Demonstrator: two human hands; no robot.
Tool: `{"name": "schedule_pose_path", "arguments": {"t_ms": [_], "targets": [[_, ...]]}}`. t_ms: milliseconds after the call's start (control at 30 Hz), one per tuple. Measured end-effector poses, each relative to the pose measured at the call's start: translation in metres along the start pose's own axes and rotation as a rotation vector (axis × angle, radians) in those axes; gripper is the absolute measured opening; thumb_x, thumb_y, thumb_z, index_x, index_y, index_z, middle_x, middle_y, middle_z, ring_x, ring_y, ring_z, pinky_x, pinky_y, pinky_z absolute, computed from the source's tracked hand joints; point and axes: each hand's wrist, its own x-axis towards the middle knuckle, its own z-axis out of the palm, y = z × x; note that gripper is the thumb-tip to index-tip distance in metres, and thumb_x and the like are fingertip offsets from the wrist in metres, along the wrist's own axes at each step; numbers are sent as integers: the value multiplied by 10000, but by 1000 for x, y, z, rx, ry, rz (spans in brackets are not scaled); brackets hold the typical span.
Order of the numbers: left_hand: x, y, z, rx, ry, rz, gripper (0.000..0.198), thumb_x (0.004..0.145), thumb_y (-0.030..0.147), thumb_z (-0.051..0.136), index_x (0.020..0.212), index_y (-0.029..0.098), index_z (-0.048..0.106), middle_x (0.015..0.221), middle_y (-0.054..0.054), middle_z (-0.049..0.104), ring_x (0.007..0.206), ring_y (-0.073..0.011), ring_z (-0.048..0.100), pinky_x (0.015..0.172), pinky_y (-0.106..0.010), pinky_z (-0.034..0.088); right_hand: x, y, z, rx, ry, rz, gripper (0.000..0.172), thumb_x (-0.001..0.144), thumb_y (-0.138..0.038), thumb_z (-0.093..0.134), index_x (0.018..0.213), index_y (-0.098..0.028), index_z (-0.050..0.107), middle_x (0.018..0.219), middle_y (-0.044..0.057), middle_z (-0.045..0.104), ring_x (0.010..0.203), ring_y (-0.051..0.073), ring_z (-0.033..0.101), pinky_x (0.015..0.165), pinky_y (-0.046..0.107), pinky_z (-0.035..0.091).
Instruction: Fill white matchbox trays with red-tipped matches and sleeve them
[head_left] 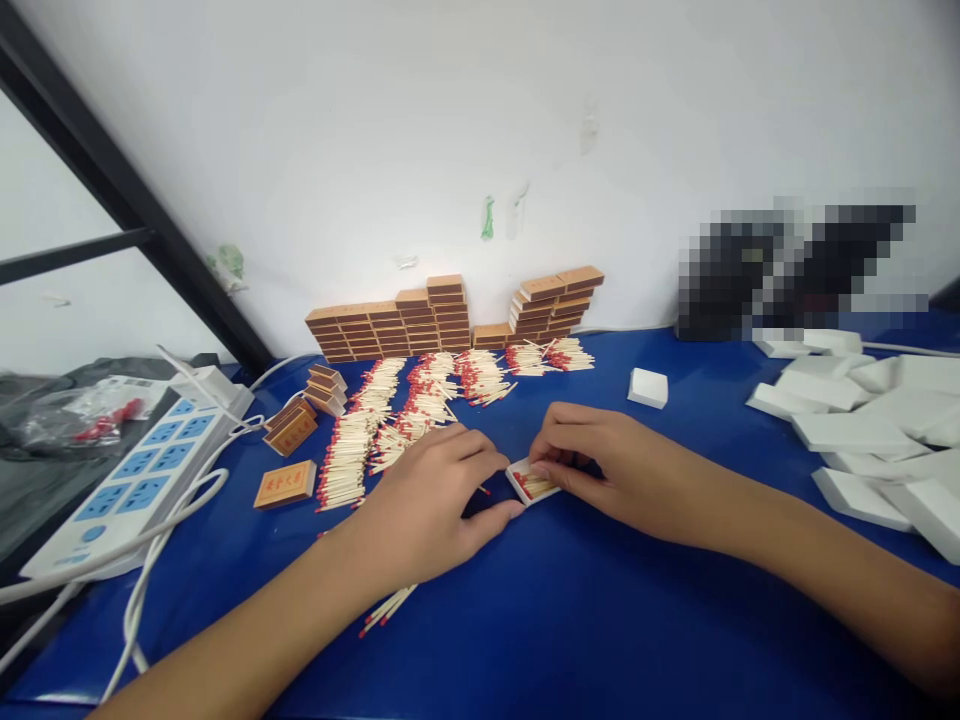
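Note:
A small white matchbox tray (530, 482) with red-tipped matches in it lies on the blue table (570, 610). My right hand (600, 462) pinches its far side, fingers pressed on the matches. My left hand (431, 505) rests palm down just left of the tray, its thumb touching the tray's near corner and its fingers curled over the cloth. A few loose matches (386, 608) lie under my left wrist. Rows of red-tipped matches (390, 420) spread out behind my left hand.
Stacks of brown matchboxes (450, 315) line the wall. Loose brown boxes (285, 484) lie at the left beside a white power strip (142, 470) and cables. One white tray (648, 387) sits apart; several more white trays (870, 440) pile up at the right.

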Motion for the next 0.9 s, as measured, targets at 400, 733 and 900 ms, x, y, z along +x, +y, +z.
{"name": "schedule_pose_path", "arguments": {"t_ms": [400, 733, 900], "targets": [[-2, 3, -5, 40, -81, 8, 285, 1029, 367, 674, 1228, 170, 729, 1107, -97, 717, 1072, -287, 669, 971, -478, 571, -2, -3, -7, -40, -38, 53, 229, 1056, -366, 558, 967, -244, 730, 1003, 40, 675, 801, 164, 635, 701, 314, 498], [-1, 2, -6, 29, -91, 5, 275, 1033, 357, 669, 1226, 177, 743, 1116, -94, 717, 1084, -280, 666, 981, -467, 570, 0, -5, -11, -55, -79, 75, 210, 1037, -330, 549, 917, -241, 697, 885, 20, 708, 756, 175, 627, 668, 324, 456], [-2, 2, -6, 43, -94, 12, 284, 1027, 354, 679, 1236, 172, 741, 1123, -101, 713, 1091, -285, 666, 977, -464, 570, 1, -6, -12, -55, -85, 81, 213, 1032, -320, 542, 906, -241, 694, 852, 7, 719, 731, 170, 621, 659, 317, 445]]}}
